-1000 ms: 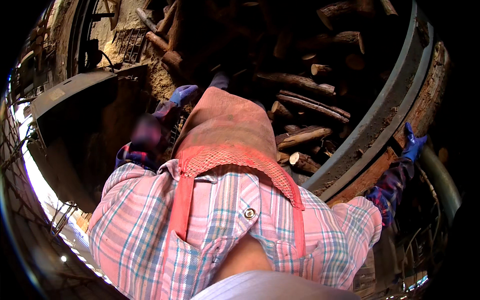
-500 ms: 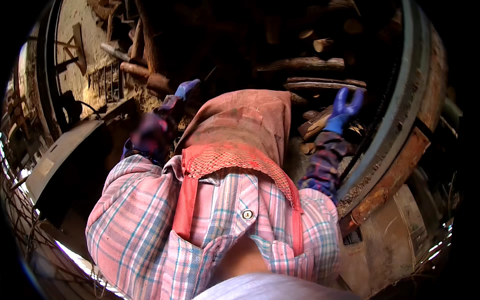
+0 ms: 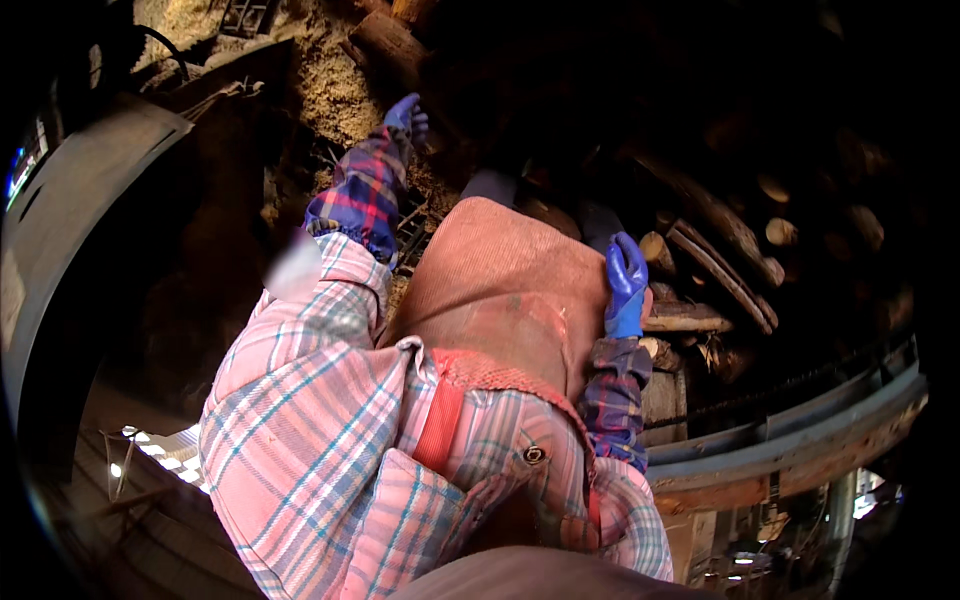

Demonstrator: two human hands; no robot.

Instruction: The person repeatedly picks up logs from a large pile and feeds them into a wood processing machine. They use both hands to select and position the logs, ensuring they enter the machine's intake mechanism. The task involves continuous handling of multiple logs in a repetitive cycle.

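Note:
My left hand point(image 3: 407, 118), in a blue glove, reaches forward with its fingers apart and holds nothing that I can see. It is nearest to a thick brown log point(image 3: 390, 45) and the strewn sawdust point(image 3: 340, 95). Beside the right edge of my red-brown apron point(image 3: 500, 270) is my right hand point(image 3: 626, 280), also gloved in blue. Its fingers point forward, with a gap at the thumb and nothing visible in the grasp. Close to its right lie a short log point(image 3: 688, 318) and a long split piece of wood point(image 3: 722, 272).
Several more logs point(image 3: 782, 232) lie in deep shadow at the right. A grey metal rail point(image 3: 780, 450) on a wooden beam point(image 3: 720, 493) runs along the lower right. At the left stands a large curved metal sheet point(image 3: 70, 230).
My view and body have turned, so the logs and rail appear swung round. My right hand is now closer to the apron, and the left arm stretches further forward. Both hands stay empty.

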